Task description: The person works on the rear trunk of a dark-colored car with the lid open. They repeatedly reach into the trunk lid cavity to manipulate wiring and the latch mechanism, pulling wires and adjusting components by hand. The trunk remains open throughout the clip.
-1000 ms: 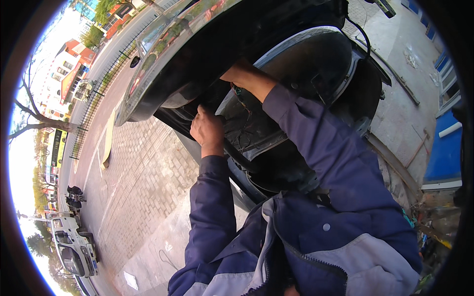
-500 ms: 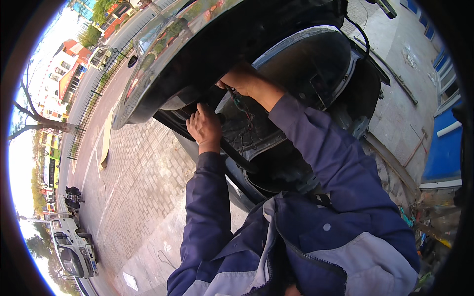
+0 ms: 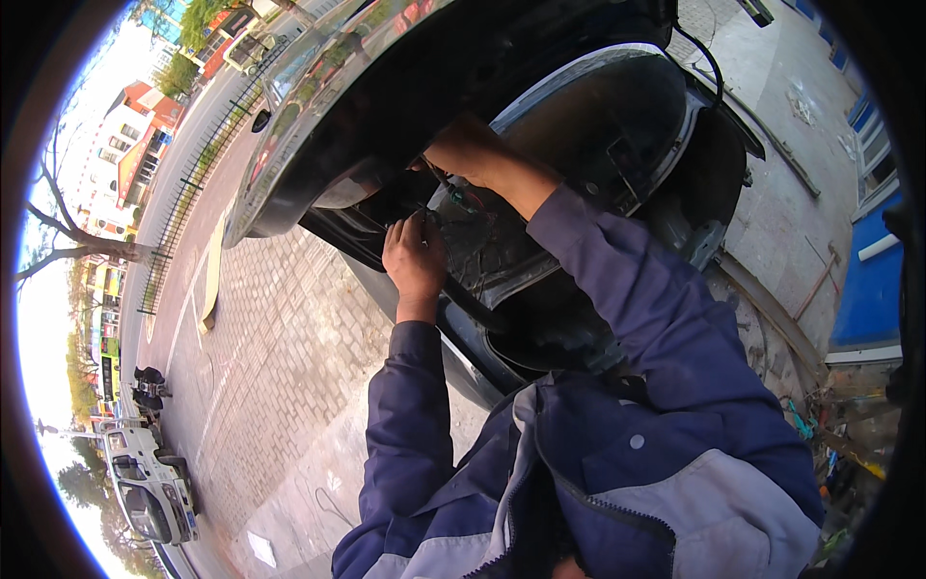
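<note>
**Both hands at wiring inside open car body cavity**

Thin wires with a green connector (image 3: 463, 201) run across the dark inner panel (image 3: 502, 261), in the opening between the glossy black outer body panel (image 3: 386, 106) and the curved inner shell. Right hand (image 3: 461, 150) reaching in from above the panel, wrist bent, fingers curled at the upper end of the wires; whether actually pinching them cannot be told, fingertips hidden in shadow. Left hand (image 3: 415, 259) just below and left, fingers bent, tips pressed on the panel edge beside the wires; grip on anything not discernible.

Edges: lower lip of outer body panel overhangs the cavity directly above both hands, leaving a narrow dark slot. Inner panel's lower edge curves down to the right toward a rounded grey-rimmed housing (image 3: 617, 125). Black cable (image 3: 709, 68) looping over the housing's upper right.

Open room: wide brick paving (image 3: 289, 338) to the left of the left forearm, unobstructed up to a fence (image 3: 183, 212) and road. Small truck (image 3: 145, 482) well apart, lower left. To the right, concrete ground (image 3: 781, 222) and a blue wall (image 3: 868, 280).
</note>
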Demonstrator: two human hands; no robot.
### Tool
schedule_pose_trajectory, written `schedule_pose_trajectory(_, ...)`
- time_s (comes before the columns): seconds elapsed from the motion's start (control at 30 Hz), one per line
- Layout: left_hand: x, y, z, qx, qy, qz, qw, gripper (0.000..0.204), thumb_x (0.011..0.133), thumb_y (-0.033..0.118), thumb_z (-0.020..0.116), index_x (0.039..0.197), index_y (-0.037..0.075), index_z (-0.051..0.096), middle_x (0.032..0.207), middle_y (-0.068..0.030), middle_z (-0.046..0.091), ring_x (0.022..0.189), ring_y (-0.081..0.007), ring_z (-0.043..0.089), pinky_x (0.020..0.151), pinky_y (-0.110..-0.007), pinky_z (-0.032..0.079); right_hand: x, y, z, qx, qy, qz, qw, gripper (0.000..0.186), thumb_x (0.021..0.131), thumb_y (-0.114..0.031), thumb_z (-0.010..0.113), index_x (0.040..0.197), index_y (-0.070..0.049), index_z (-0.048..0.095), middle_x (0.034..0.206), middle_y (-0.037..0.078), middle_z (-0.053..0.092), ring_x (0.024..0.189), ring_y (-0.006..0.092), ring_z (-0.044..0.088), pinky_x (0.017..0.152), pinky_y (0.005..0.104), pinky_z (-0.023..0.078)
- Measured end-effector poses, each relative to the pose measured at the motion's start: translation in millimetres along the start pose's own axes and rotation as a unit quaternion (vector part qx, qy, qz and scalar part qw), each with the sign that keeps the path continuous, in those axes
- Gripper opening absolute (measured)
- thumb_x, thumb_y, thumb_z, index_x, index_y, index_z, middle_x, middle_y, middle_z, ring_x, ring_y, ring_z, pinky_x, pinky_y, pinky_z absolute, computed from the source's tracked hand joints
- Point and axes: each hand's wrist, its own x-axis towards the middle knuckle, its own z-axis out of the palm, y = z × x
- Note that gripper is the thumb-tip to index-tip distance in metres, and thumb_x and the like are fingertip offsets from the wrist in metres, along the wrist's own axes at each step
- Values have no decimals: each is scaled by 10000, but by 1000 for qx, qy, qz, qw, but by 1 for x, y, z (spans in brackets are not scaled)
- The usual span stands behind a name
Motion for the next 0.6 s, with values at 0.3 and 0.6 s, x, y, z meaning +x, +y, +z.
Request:
schedule_pose_trajectory(0.3,-25,70,10,-205,-192,-151,948,235,997,95,678,1210,-2,651,788,-187,734,699,-285,737,678,-388,562,-2,-9,-21,-7,-5,70,998,255,1063,-223,624,1098,-6,753,882,115,785,704,137,720,635,274,565)
schedule_pose_trajectory(0.6,-31,62,-35,-81,-372,-29,924,645,1030,119,630,1641,113,422,1035,-275,763,899,-488,736,817,-552,595,-1,-1,-27,5,-6,52,999,268,1093,-246,623,1095,-16,759,858,104,780,701,136,727,646,289,586)
